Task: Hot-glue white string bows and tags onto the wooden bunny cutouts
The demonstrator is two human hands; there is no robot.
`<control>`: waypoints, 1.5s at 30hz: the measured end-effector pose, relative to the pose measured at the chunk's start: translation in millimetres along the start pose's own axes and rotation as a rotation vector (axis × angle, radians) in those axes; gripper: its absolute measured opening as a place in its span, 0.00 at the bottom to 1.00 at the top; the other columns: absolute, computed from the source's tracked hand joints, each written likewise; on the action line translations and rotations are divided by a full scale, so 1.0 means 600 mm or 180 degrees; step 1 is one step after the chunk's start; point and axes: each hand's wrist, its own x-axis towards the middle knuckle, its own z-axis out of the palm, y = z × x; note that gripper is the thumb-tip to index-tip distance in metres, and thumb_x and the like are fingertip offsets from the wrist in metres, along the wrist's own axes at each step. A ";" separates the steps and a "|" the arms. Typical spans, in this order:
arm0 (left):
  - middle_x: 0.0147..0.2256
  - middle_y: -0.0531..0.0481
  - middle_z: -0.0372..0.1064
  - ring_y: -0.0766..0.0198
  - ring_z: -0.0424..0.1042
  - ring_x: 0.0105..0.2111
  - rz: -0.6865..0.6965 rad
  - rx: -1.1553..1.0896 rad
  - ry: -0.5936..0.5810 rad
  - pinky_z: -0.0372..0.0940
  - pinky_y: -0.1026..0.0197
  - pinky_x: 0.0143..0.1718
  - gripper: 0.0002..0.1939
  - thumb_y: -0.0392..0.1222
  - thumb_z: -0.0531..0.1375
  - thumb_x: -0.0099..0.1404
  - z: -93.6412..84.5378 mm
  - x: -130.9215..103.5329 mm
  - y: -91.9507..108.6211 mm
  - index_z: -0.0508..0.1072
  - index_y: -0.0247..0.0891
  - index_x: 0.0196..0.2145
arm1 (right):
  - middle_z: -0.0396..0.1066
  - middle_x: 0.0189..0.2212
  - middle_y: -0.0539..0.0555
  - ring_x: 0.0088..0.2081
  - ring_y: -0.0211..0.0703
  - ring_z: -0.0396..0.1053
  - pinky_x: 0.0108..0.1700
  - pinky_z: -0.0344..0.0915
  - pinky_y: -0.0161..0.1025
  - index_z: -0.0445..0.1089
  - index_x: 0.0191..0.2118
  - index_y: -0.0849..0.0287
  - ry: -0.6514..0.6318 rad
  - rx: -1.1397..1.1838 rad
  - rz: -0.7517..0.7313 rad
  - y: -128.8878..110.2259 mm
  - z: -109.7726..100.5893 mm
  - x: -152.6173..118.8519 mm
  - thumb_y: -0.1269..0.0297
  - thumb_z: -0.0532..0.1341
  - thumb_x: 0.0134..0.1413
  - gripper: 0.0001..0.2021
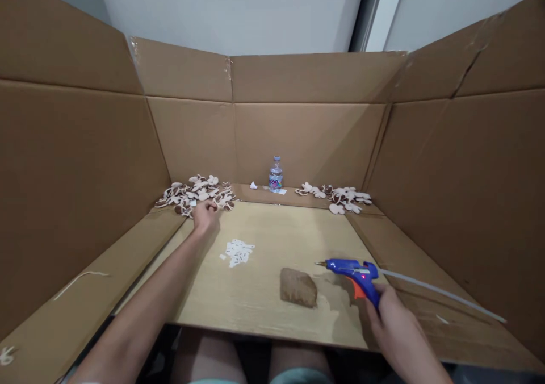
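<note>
My right hand (394, 318) is wrapped round the handle of a blue hot glue gun (352, 269) with an orange trigger. Its metal nozzle points left above the board, and a long translucent glue stick (443, 294) sticks out of its back. At the back left, my left hand (205, 216) reaches to the front edge of a pile of brown and cream cut-out pieces (196, 193) with loops of cord. Its fingers are closed at the pile; what they pinch is hidden. Small white paper tags (239, 252) lie heaped on the board, nearer me than my left hand.
A brown block (298, 287) sits on the pale wooden board (281, 230), left of the glue gun. Another pile of cut-out pieces (347, 196) lies back right. A small water bottle (276, 174) stands by the rear cardboard wall (306, 134). Cardboard walls rise on both sides.
</note>
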 end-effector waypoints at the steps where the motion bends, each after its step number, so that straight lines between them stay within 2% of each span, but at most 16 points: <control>1: 0.44 0.45 0.71 0.59 0.73 0.41 0.0033 -0.0230 -0.0001 0.69 0.51 0.42 0.12 0.43 0.58 0.66 -0.003 -0.015 0.008 0.71 0.33 0.45 | 0.75 0.27 0.63 0.29 0.55 0.76 0.29 0.69 0.42 0.63 0.44 0.65 0.0015 0.0082 -0.0014 -0.003 -0.002 -0.001 0.60 0.45 0.56 0.17; 4: 0.41 0.45 0.74 0.60 0.74 0.40 0.0169 -0.0929 -0.0138 0.70 0.52 0.42 0.10 0.41 0.59 0.65 -0.008 -0.079 0.035 0.74 0.32 0.41 | 0.76 0.32 0.65 0.33 0.55 0.77 0.31 0.70 0.43 0.60 0.48 0.65 0.0154 0.0306 -0.0114 -0.016 -0.009 -0.007 0.58 0.44 0.58 0.19; 9: 0.38 0.43 0.78 0.56 0.77 0.40 0.0279 -0.1769 -0.0498 0.70 0.57 0.43 0.13 0.41 0.66 0.55 -0.025 -0.217 0.075 0.78 0.33 0.38 | 0.73 0.47 0.63 0.46 0.52 0.73 0.43 0.70 0.42 0.58 0.56 0.61 0.0449 0.0679 -0.0518 -0.055 -0.030 -0.040 0.55 0.47 0.60 0.22; 13: 0.37 0.44 0.79 0.55 0.77 0.38 0.0244 -0.2163 -0.0766 0.71 0.59 0.42 0.13 0.40 0.68 0.50 -0.043 -0.314 0.089 0.79 0.35 0.35 | 0.74 0.45 0.61 0.44 0.52 0.73 0.44 0.70 0.43 0.60 0.55 0.62 0.0353 0.0862 -0.0627 -0.090 -0.043 -0.074 0.51 0.53 0.58 0.25; 17: 0.33 0.45 0.80 0.56 0.78 0.35 -0.0169 -0.2547 -0.0962 0.72 0.60 0.39 0.13 0.38 0.71 0.46 -0.051 -0.371 0.090 0.79 0.35 0.32 | 0.75 0.42 0.62 0.41 0.51 0.75 0.39 0.72 0.40 0.62 0.54 0.63 0.0222 0.1050 -0.0730 -0.117 -0.045 -0.099 0.49 0.53 0.59 0.25; 21: 0.31 0.47 0.80 0.56 0.79 0.35 -0.0503 -0.2799 -0.1073 0.73 0.61 0.38 0.15 0.37 0.73 0.42 -0.055 -0.390 0.087 0.79 0.36 0.31 | 0.76 0.41 0.61 0.39 0.51 0.75 0.36 0.72 0.38 0.63 0.54 0.63 0.0099 0.1061 -0.0851 -0.132 -0.044 -0.109 0.50 0.54 0.59 0.24; 25: 0.31 0.47 0.80 0.55 0.79 0.34 -0.0653 -0.2879 -0.1102 0.74 0.61 0.37 0.16 0.36 0.73 0.40 -0.061 -0.396 0.087 0.79 0.35 0.30 | 0.76 0.40 0.60 0.39 0.50 0.75 0.39 0.72 0.39 0.64 0.55 0.63 0.0038 0.1096 -0.0883 -0.134 -0.042 -0.111 0.51 0.54 0.59 0.25; 30: 0.30 0.47 0.80 0.55 0.79 0.34 -0.0687 -0.2875 -0.1116 0.75 0.60 0.37 0.16 0.36 0.73 0.40 -0.067 -0.403 0.088 0.79 0.36 0.31 | 0.75 0.43 0.62 0.40 0.51 0.75 0.39 0.72 0.39 0.64 0.55 0.65 -0.0014 0.1099 -0.0868 -0.132 -0.037 -0.113 0.49 0.55 0.58 0.27; 36: 0.30 0.47 0.80 0.55 0.79 0.34 -0.0647 -0.2840 -0.1109 0.75 0.60 0.37 0.16 0.36 0.73 0.40 -0.075 -0.405 0.089 0.80 0.36 0.31 | 0.77 0.37 0.63 0.33 0.49 0.76 0.31 0.72 0.37 0.64 0.54 0.69 0.0099 0.1017 -0.0816 -0.132 -0.036 -0.117 0.49 0.54 0.59 0.28; 45: 0.30 0.48 0.80 0.56 0.79 0.33 -0.0649 -0.2812 -0.1065 0.76 0.61 0.36 0.16 0.37 0.73 0.41 -0.083 -0.410 0.090 0.80 0.37 0.31 | 0.77 0.39 0.63 0.36 0.51 0.77 0.38 0.73 0.40 0.66 0.53 0.67 0.0315 0.1037 -0.0904 -0.134 -0.041 -0.119 0.50 0.54 0.59 0.25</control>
